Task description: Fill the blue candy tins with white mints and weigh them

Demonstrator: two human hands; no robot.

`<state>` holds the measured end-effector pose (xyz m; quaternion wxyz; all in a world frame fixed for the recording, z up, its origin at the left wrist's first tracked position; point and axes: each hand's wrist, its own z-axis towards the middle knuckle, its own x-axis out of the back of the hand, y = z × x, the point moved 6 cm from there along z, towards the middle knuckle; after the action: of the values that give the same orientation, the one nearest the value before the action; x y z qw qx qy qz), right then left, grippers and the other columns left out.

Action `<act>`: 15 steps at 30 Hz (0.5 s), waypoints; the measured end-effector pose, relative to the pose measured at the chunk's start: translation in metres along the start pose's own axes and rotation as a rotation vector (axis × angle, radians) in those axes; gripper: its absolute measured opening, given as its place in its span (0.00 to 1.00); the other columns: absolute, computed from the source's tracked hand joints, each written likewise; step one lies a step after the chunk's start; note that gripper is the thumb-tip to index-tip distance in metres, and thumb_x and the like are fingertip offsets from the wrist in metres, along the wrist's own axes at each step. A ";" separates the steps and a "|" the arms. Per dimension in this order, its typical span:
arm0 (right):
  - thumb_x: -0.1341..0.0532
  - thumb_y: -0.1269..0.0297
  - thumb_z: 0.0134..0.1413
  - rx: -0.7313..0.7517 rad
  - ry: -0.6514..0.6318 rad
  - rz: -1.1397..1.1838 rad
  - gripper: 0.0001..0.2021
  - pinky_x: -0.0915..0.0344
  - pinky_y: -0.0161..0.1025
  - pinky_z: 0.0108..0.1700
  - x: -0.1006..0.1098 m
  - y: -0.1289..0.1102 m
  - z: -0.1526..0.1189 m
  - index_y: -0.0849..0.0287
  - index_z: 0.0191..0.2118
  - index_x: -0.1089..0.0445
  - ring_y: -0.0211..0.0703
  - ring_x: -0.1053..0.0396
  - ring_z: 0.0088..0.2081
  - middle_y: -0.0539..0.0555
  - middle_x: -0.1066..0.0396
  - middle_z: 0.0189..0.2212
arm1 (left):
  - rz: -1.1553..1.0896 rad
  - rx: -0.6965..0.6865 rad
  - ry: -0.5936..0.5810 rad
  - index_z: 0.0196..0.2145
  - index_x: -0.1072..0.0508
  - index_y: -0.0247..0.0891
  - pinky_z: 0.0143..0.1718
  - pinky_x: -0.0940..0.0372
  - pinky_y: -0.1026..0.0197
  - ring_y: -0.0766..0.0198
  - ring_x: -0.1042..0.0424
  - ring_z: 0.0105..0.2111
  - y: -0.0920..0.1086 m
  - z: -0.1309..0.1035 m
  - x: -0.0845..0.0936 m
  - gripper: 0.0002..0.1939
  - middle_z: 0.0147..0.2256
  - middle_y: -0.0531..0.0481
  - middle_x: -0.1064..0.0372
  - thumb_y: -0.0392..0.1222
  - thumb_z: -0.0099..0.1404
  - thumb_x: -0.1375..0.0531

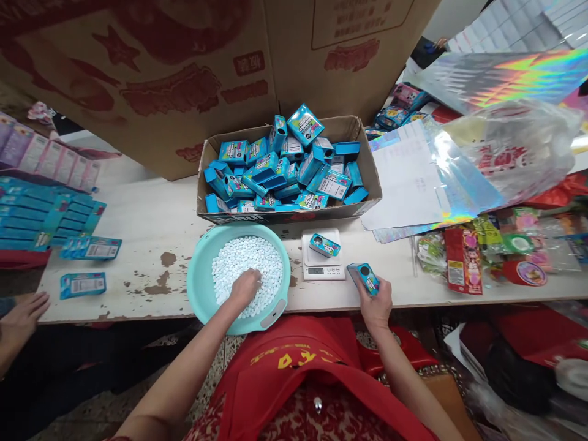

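Observation:
My left hand [245, 289] dips into small white pellets [250, 257] in a turquoise basin [198, 269]; its fingers are bunched, and what they hold is hidden. In my right hand [376, 303] is a small blue box [369, 282] with a dark round opening on top, held over the table's front edge. Between the hands, a white digital scale [324, 272] bears another blue box [325, 245] lying on it. Behind the basin and scale stands an open cardboard carton [294, 215] heaped with blue boxes [275, 168].
Blue boxes stand in stacks [27, 214] at the left, with a few [83, 285] nearer the edge. Another person's hand [21, 321] rests there. Papers [404, 177], a plastic bag [509, 147] and colourful packets [463, 260] cover the right side. A large carton [184, 73] rises behind.

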<state>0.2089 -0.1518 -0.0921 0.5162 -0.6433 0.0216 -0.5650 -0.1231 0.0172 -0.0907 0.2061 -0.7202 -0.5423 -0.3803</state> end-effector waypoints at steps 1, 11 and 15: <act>0.45 0.39 0.52 -0.005 0.000 -0.001 0.26 0.36 0.47 0.40 0.000 0.000 0.000 0.61 0.39 0.35 0.46 0.37 0.34 0.54 0.38 0.30 | -0.001 0.000 -0.007 0.38 0.30 0.38 0.39 0.40 0.58 0.55 0.31 0.42 -0.002 -0.001 0.001 0.08 0.42 0.42 0.31 0.35 0.62 0.47; 0.45 0.39 0.52 0.000 -0.002 0.006 0.26 0.36 0.47 0.40 -0.001 0.000 0.000 0.60 0.38 0.35 0.46 0.38 0.34 0.54 0.38 0.31 | -0.038 -0.025 -0.013 0.32 0.28 0.41 0.35 0.41 0.60 0.56 0.29 0.39 -0.010 -0.010 0.020 0.08 0.36 0.47 0.27 0.35 0.60 0.47; 0.45 0.39 0.52 -0.007 -0.014 0.007 0.26 0.36 0.46 0.40 -0.002 0.002 0.000 0.61 0.39 0.35 0.46 0.38 0.34 0.55 0.37 0.31 | -0.276 -0.135 0.161 0.31 0.28 0.40 0.36 0.41 0.61 0.58 0.30 0.36 0.023 -0.008 0.060 0.06 0.34 0.48 0.28 0.37 0.61 0.46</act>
<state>0.2093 -0.1516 -0.0956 0.5158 -0.6491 0.0222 -0.5587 -0.0968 0.0417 -0.0365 0.1458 -0.6182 -0.5910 -0.4972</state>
